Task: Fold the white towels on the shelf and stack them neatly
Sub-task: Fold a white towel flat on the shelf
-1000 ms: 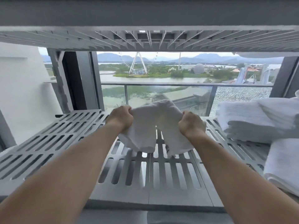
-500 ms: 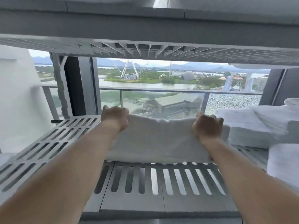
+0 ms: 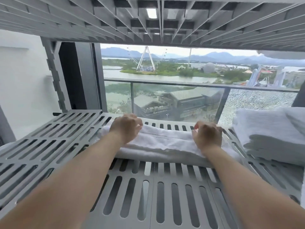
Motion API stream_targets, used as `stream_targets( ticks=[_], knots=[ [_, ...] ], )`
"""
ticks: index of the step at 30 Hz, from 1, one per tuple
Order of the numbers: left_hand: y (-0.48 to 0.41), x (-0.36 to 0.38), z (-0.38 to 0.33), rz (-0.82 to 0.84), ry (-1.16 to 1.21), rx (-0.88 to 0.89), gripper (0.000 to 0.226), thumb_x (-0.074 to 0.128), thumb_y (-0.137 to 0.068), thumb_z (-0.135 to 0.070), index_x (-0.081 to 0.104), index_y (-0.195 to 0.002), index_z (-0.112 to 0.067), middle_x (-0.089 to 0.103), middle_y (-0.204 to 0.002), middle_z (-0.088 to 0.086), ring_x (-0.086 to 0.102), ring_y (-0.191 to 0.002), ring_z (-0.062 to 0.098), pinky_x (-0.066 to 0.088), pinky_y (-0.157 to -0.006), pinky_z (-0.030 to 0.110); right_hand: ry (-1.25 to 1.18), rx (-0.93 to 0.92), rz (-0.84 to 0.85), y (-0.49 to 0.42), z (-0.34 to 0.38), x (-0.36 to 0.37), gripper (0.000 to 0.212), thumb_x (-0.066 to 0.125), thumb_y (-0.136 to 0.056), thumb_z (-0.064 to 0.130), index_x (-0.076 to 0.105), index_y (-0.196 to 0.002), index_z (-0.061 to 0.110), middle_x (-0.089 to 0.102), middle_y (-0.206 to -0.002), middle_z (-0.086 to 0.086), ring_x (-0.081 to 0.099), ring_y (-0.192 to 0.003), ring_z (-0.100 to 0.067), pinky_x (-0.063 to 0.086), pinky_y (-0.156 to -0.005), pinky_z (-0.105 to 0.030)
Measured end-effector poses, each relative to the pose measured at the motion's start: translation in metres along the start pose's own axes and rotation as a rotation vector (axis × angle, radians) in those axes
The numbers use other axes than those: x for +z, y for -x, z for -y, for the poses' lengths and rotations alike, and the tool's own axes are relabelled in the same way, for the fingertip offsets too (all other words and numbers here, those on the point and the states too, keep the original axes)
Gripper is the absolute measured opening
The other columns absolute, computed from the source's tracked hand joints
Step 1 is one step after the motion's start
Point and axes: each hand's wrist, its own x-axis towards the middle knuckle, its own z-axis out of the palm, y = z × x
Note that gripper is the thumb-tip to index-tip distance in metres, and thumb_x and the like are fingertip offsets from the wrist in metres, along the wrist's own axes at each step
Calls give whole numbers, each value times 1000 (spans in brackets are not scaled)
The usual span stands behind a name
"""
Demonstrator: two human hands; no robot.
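While folded towel (image 3: pixel 165 143) lies on slatted shelf (image 3: pixel 49 139), I read left hand (image 3: pixel 126 128) loosely curled, gripping nothing | right hand (image 3: pixel 207 135) same, wrist on towel | towel stack (image 3: pixel 267 129) near right

light: bright, flat overcast daylight through the window (image 3: pixel 181 76) straight ahead | shadows: barely any, upper shelf (image 3: pixel 115 22) underside sits darker | glare: stacked towels (image 3: pixel 267 129) slightly washed out | blur: forearms (image 3: pixel 79 182) soft up close | edges: fisheye bend

No legible text anywhere.
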Motion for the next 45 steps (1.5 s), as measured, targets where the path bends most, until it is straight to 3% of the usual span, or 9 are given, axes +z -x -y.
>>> stream_targets(
  ticks=[4, 8, 14, 21, 25, 30, 41, 43, 45],
  knots=[
    [7, -3, -14, 456, 192, -28, 54, 52, -88, -72, 60, -131, -40, 53, -146, -10, 50, -132, 17, 40, -110, 43, -71, -33, 184, -4, 17, 10, 19, 59, -89, 32, 73, -91, 19, 73, -86, -5, 62, -80, -26, 39, -72, -30],
    [16, -9, -13, 586, 270, -47, 89, 71, -63, -80, 49, -142, -46, 44, -152, -15, 42, -138, 14, 32, -116, 41, -56, -31, 288, -7, 24, 2, 27, 56, -88, 41, 73, -88, 20, 71, -91, -3, 64, -91, -26, 46, -72, -31],
    [26, -10, -20, 319, 78, 170, 44, 64, -88, -59, 67, -123, -32, 66, -128, -9, 61, -117, 14, 49, -99, 33, -230, -175, 429, 17, 30, -21, 36, 53, -92, 56, 66, -89, 22, 69, -94, 2, 60, -91, -19, 47, -78, -34],
    [48, -16, -17, 191, -274, 367, 26, 40, -103, -26, 66, -103, -24, 66, -103, -7, 66, -88, 17, 58, -75, 38, -228, -470, 206, 71, 17, -41, 40, 62, -86, 61, 63, -94, 22, 67, -97, 4, 61, -92, -13, 52, -78, -33],
    [48, -21, -20, 228, -470, 285, 26, 45, -95, -6, 66, -103, -19, 65, -102, -3, 67, -89, 20, 56, -70, 34, -34, -400, -46, 87, 20, -47, 9, 75, -78, 18, 71, -85, 15, 63, -87, -5, 62, -86, -27, 54, -62, -34],
    [38, -24, -42, 290, -614, 83, 33, 47, -92, -6, 69, -111, -20, 68, -112, 1, 65, -101, 24, 37, -55, 29, 286, -108, 20, 80, 37, -61, 13, 55, -89, 19, 67, -83, 20, 69, -76, 2, 67, -68, -24, 41, -53, -26],
    [-69, -40, -58, 62, -231, -352, 42, 43, -88, 7, 65, -123, -2, 67, -118, 17, 65, -109, 38, 46, -69, 38, 15, 8, 150, -39, 50, -47, 27, 46, -88, 0, 61, -108, 10, 69, -101, -16, 67, -97, -37, 42, -64, -34],
    [-93, -28, -59, 81, -236, -359, 55, 39, -92, 4, 43, -147, -3, 48, -144, 27, 55, -123, 43, 49, -83, 42, -67, 2, 198, -61, 44, -26, 50, 44, -90, 4, 47, -138, 19, 65, -119, -15, 63, -109, -35, 47, -70, -37],
    [-102, -4, -61, 169, -201, -318, 72, 32, -95, 3, 7, -160, -14, 1, -164, 26, 33, -141, 46, 46, -97, 50, -132, -106, 318, -69, 35, -3, 75, 47, -91, 10, 14, -157, 26, 49, -145, -8, 46, -135, -29, 43, -101, -41]
  ],
)
